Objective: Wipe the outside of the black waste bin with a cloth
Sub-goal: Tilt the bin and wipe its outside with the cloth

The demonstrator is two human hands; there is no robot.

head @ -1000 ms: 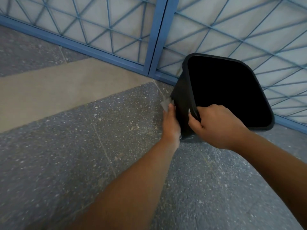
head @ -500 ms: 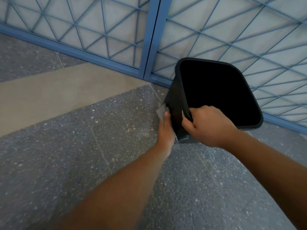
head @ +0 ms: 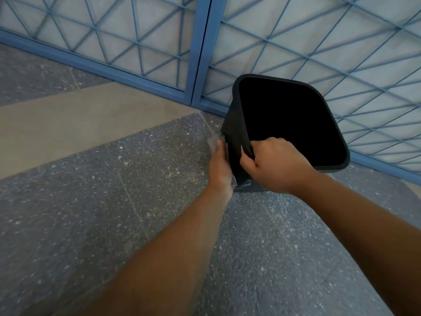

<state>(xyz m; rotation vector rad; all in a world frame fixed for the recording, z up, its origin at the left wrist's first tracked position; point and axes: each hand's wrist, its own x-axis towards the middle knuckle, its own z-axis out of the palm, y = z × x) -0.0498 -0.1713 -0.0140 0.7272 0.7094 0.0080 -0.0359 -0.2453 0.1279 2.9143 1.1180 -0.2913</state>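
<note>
While right hand [head: 275, 165] grips bin [head: 235, 124], cloth [head: 213, 141] edges upward

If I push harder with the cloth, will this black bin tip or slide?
Probably light: the bin has thin walls, nothing visible inside. On the smooth floor it could skid or tip, which is likely why the right hand grips its rim.

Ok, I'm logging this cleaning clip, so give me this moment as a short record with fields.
bin: black waste bin, open-topped, on speckled floor by blue lattice panels
left hand: flat, pressing pale cloth against bin's left outer wall
right hand: gripping bin's near rim
bin interior: dark, contents unseen
</note>
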